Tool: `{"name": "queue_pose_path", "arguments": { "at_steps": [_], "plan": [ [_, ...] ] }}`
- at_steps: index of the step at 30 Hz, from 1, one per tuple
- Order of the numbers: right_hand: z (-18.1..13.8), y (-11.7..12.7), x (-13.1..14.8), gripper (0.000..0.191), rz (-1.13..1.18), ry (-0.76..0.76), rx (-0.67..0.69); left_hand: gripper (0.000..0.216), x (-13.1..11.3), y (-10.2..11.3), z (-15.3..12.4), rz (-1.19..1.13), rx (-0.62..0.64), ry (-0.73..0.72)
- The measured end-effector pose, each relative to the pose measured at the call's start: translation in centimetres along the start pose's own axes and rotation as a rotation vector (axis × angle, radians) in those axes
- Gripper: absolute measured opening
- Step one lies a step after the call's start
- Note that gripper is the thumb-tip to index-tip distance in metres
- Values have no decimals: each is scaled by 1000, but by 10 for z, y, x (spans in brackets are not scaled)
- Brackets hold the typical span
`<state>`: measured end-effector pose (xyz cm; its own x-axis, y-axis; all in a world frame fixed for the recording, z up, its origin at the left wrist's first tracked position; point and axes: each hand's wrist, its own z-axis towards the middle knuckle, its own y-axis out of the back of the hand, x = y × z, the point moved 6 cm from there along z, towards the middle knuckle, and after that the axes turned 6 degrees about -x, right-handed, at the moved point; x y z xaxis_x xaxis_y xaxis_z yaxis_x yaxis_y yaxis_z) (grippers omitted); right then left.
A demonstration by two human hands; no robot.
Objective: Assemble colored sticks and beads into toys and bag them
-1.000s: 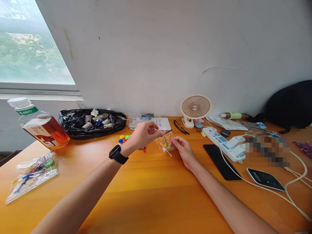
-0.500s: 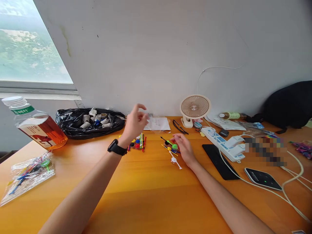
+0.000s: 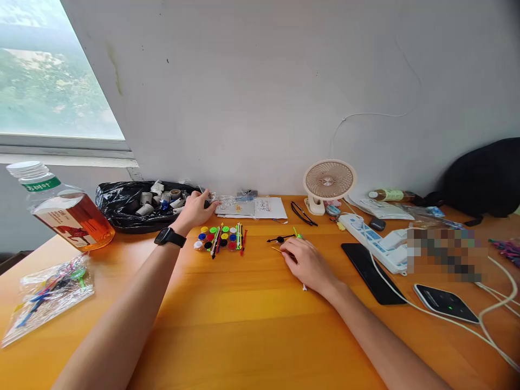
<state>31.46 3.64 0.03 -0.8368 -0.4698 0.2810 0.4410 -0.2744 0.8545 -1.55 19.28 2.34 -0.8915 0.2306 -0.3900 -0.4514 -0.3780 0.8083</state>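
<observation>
My left hand (image 3: 195,211) is at the right end of the black plastic bag (image 3: 117,216), beside a clear plastic bag (image 3: 235,205). Its fingers are stretched out and apart; I see nothing held in them. My right hand (image 3: 306,261) lies palm down on the table with fingers curled over small plastic pieces, mostly hidden. A black piece with pointed arms (image 3: 280,239) and the end of a thin yellow stick (image 3: 276,249) show at its fingertips. Between the hands, coloured round discs (image 3: 225,237) and plastic sticks (image 3: 239,238) lie in rows.
A drink bottle (image 3: 73,211) and a clear bag of plastic pieces (image 3: 52,295) are at the left. A small fan (image 3: 330,180) stands by the wall. On the right are a power strip (image 3: 369,241), a black phone-like slab (image 3: 371,273), a device (image 3: 446,303) and white cables.
My left hand has moved left and down from above the rows of discs to the black bag. My right hand has turned palm down over the loose plastic pieces, covering most of them.
</observation>
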Motion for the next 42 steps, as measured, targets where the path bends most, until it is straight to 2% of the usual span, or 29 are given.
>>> {"name": "queue_pose_path", "arguments": {
  "at_steps": [3, 8, 13, 18, 20, 22, 24, 27, 29, 32, 37, 42],
  "plan": [
    [0, 4, -7, 21, -35, -2, 19, 68, -1, 2, -1, 164, 1, -15],
    [0, 10, -10, 18, -100, -16, 81, 60, -12, 1, -2, 254, -16, -124],
    [6, 25, -3, 17, -7, 1, -57, 61, -10, -8, 1, 287, 35, -116],
    [23, 44, -2, 17, 131, -43, -174, 61, -18, 4, 4, 212, -111, -101],
    [38, 50, 1, 17, 216, -65, -166, 57, -30, 14, 6, 132, -163, -160],
    [58, 49, 8, 19, 304, -73, -98, 47, -45, 23, 7, 34, -174, -253],
    [80, 43, 16, 23, 337, -76, -32, 38, -59, 27, 8, -75, -103, -345],
    [107, 18, 24, 31, 273, -144, 126, 32, -67, 20, 7, -187, 155, -348],
    [114, -7, 31, 38, 226, -161, 312, 31, -65, 12, 2, -189, 332, -337],
    [109, -33, 44, 54, 119, -136, 517, 44, -54, 7, -6, -128, 500, -341],
    [100, -38, 58, 56, 62, -50, 548, 73, -32, 7, -17, -39, 689, -256],
    [95, -35, 52, 56, 102, -41, 536, 99, -39, 3, -29, -72, 869, -392]
  ]
}}
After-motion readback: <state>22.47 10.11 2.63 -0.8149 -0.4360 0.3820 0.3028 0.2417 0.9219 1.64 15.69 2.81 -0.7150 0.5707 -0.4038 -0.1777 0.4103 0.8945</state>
